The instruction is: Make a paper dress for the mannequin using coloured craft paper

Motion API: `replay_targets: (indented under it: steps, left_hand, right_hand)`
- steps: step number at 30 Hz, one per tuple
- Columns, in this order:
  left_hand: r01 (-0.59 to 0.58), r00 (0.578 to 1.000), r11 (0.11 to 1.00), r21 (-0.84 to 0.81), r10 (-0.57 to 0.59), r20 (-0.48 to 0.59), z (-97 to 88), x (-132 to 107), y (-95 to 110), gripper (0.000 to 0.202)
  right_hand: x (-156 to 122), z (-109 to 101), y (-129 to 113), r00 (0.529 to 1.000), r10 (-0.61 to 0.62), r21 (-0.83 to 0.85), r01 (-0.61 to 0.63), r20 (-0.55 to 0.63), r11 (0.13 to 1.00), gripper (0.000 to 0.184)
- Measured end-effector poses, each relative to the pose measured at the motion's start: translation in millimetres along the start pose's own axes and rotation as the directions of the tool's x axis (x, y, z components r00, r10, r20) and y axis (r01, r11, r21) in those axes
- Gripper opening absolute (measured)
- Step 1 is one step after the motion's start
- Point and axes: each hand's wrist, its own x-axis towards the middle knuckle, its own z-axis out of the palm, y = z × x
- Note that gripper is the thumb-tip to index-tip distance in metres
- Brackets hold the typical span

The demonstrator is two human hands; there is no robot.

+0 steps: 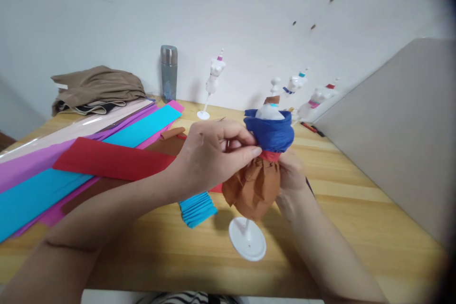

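Observation:
A small dress form (270, 112) stands slightly tilted in front of me on a round white base (248, 247). It wears a blue crepe paper top (274, 134), a red waistband (270, 156) and a gathered brown paper skirt (253, 187). My left hand (217, 149) is closed, thumb and fingers pinching the lower left edge of the blue top just by the waistband. My right hand (292, 171) is behind the form's right side at waist height and appears to steady it; its fingers are hidden by the skirt.
Strips of red (114, 159), turquoise (142, 126) and purple (35, 171) paper overlap on the left. A pleated turquoise piece (197, 209) lies near the skirt. Behind are a bottle (168, 76), folded brown cloth (98, 88) and several other forms (213, 78). A partition (399, 137) borders the right.

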Motion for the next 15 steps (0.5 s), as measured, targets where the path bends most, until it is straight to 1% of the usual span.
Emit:
replay_targets:
  steps: [2,5,7,9,12,15]
  left_hand:
    - [0.018,1.0,0.999,-0.044,-0.017,0.012,0.2,0.0,-1.0,0.013]
    - [0.077,0.996,0.989,-0.126,-0.071,0.051,-0.7,0.9,-4.5,0.017]
    - [0.128,0.991,0.978,-0.163,-0.12,0.061,-1.5,2.4,-7.4,0.02]
    - [0.19,0.981,0.966,-0.177,-0.178,0.08,-1.7,4.3,-10.4,0.019]
    - [0.298,0.949,0.937,-0.181,-0.272,0.157,-1.3,7.3,-14.6,0.013]
    - [0.407,0.898,0.892,-0.198,-0.351,0.266,-1.6,9.7,-17.9,0.021]
  right_hand:
    - [0.2,-1.2,2.7,1.0,0.003,0.027,-0.003,0.028,1.0,0.026]
    - [2.8,-4.5,8.2,1.0,-0.009,0.054,0.009,0.009,0.998,0.022]
    - [5.5,-5.2,11.5,0.998,-0.05,0.064,0.049,0.023,0.997,0.023]
    - [7.6,-3.8,13.3,0.996,-0.073,0.095,0.068,0.052,0.993,0.026]
    - [7.7,0.2,12.4,0.998,-0.023,0.132,0.015,0.058,0.991,0.026]
    - [4.5,4.1,7.5,0.997,0.04,0.136,-0.05,0.069,0.989,0.03]
